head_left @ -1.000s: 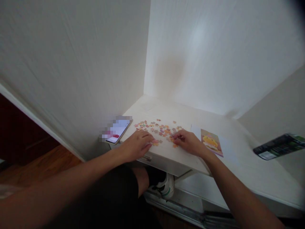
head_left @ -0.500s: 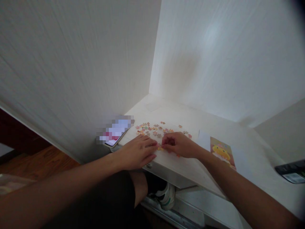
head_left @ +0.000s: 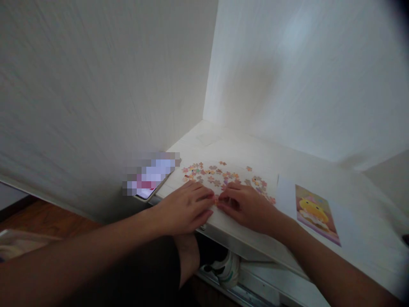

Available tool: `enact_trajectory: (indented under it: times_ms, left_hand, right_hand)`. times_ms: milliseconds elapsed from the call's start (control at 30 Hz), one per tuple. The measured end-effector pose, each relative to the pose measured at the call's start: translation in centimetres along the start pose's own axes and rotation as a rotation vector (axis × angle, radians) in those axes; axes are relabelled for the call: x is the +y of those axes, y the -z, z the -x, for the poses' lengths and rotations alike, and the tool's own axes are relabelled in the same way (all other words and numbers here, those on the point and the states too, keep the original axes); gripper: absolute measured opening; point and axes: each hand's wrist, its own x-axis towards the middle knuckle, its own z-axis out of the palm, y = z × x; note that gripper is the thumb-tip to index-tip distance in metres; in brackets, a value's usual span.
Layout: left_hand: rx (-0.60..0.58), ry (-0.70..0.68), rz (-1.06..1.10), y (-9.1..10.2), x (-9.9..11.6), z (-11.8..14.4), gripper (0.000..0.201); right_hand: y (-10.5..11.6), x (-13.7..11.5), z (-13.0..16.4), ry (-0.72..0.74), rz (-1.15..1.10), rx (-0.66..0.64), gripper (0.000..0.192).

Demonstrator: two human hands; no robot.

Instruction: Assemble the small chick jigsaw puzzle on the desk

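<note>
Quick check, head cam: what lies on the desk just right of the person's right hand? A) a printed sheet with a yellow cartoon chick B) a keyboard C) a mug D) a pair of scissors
A: the printed sheet with a yellow cartoon chick lies flat on the white desk, right of the right hand and the loose puzzle pieces.

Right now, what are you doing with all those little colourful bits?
A person sits at a white desk with both hands down among scattered jigsaw pieces. The left hand and right hand meet fingertip to fingertip over a small piece at the near edge. A phone lies to the left, and a duck picture to the right.
</note>
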Motion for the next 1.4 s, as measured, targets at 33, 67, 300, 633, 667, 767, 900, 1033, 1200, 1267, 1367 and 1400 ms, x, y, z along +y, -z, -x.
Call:
enact_trajectory:
  times_ms: [33,67,300,633,667,767,900,1033,1200,1267,1367,1400]
  left_hand:
    - [-0.001,0.001,0.001,0.0,0.0,0.0,0.027]
    - [-0.001,0.002,0.001,0.0,0.0,0.0,0.028]
    - [-0.026,0.022,0.001,0.2,0.2,0.0,0.028]
    - [-0.028,0.042,-0.005,0.6,0.4,0.0,0.027]
    - [-0.021,0.043,-0.002,0.6,0.4,0.0,0.027]
    - [-0.024,0.037,0.011,0.7,0.5,0.0,0.027]
    - [-0.03,0.031,0.01,0.6,0.7,0.0,0.03]
    - [-0.057,0.036,-0.002,0.6,0.9,-0.1,0.033]
    - [-0.071,0.043,-0.003,0.8,1.0,-0.1,0.032]
    - [-0.076,0.045,-0.001,0.8,0.9,-0.1,0.034]
    - [-0.084,0.038,-0.002,0.8,0.9,0.0,0.038]
    - [-0.08,0.034,-0.005,0.8,0.9,0.0,0.04]
  right_hand:
    - [0.0,0.0,0.1,0.01,0.002,-0.011,0.017]
    - [0.1,0.1,0.2,0.013,0.008,-0.021,0.017]
    - [0.0,0.1,0.4,-0.032,0.064,-0.027,0.02]
    - [-0.3,0.0,0.4,-0.082,0.06,0.033,0.017]
    - [-0.3,-0.1,0.5,-0.087,0.061,0.041,0.018]
    - [-0.5,-0.1,0.6,-0.082,0.068,0.057,0.021]
    - [-0.8,-0.2,0.6,-0.077,0.082,0.056,0.02]
    - [-1.2,-0.1,0.5,-0.086,0.088,0.068,0.019]
    - [-1.3,0.2,0.4,-0.04,0.055,0.071,0.02]
    - [-0.9,0.2,0.4,0.012,0.01,0.045,0.019]
    - [0.1,0.6,0.2,0.087,-0.113,0.044,0.018]
    - [0.5,0.9,0.1,0.083,-0.15,0.076,0.019]
